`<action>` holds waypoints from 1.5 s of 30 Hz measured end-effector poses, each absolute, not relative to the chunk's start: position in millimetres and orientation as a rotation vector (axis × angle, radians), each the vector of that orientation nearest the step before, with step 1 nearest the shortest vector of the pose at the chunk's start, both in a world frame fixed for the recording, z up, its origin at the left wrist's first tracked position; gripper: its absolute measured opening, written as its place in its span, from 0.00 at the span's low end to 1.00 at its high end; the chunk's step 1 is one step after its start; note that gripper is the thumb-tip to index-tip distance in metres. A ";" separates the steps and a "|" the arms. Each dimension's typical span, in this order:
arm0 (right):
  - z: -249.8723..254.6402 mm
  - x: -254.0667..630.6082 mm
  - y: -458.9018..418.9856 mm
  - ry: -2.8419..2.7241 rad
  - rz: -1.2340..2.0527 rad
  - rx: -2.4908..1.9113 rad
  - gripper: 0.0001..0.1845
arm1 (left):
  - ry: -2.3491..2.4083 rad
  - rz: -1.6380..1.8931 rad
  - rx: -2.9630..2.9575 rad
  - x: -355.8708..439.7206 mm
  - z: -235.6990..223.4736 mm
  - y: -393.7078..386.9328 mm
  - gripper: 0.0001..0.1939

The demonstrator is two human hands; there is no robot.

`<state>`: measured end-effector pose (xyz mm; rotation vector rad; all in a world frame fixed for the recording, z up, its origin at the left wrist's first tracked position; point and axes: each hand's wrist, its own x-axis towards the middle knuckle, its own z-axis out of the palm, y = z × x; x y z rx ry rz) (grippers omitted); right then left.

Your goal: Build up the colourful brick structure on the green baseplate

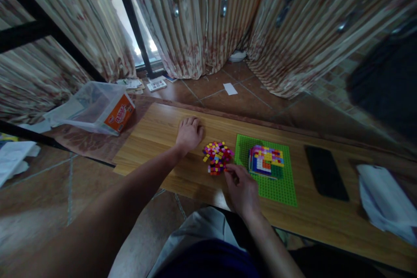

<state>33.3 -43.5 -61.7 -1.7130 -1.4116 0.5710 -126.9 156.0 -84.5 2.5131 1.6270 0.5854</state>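
Observation:
My left hand (190,134) rests palm down on the wooden bench top, its fingers lying on the wood with nothing in them. Just to its right is a pile of small building bricks (217,154), in red, pink, yellow, orange and purple. At the lower right edge of this pile, the thumb and forefinger of my right hand (243,189) pinch a small reddish brick, mostly covered by the fingertips. Beside that hand lies a green studded baseplate (282,193). It carries a layered block of multicoloured bricks (267,160), with blue, white and orange steps showing.
A dark phone-like slab (326,172) lies right of the baseplate, and a white packet (387,195) lies farther right. Beyond the bench's left end stands a clear plastic bin (94,106) with an orange label. A black metal frame (68,47) and striped curtains (198,30) stand behind.

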 end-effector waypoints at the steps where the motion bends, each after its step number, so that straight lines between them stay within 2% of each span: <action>1: -57.6 34.5 -45.3 -1.328 0.629 -1.688 0.09 | 1.625 0.587 2.513 -127.0 -84.5 156.2 0.18; 6: -42.3 42.5 -52.8 -0.875 0.904 -1.499 0.09 | 1.613 0.596 2.502 -126.7 -82.8 156.6 0.17; 10: -38.8 55.6 -58.7 -0.731 0.946 -1.414 0.10 | 1.616 0.602 2.511 -126.9 -82.5 157.7 0.16; 13: -38.1 74.8 -63.3 -0.746 0.829 -1.480 0.09 | 1.615 0.615 2.524 -127.2 -83.3 158.7 0.16; 21: -33.3 131.2 -67.5 -1.040 0.260 -1.854 0.12 | 1.612 0.618 2.500 -126.7 -81.9 158.6 0.17; 32: -33.0 126.2 -47.6 -1.402 0.063 -1.980 0.14 | 1.598 0.615 2.493 -127.5 -83.1 158.8 0.17; 45: -35.2 127.5 -42.8 -1.476 -0.026 -2.003 0.15 | 1.610 0.604 2.537 -127.1 -83.6 158.7 0.16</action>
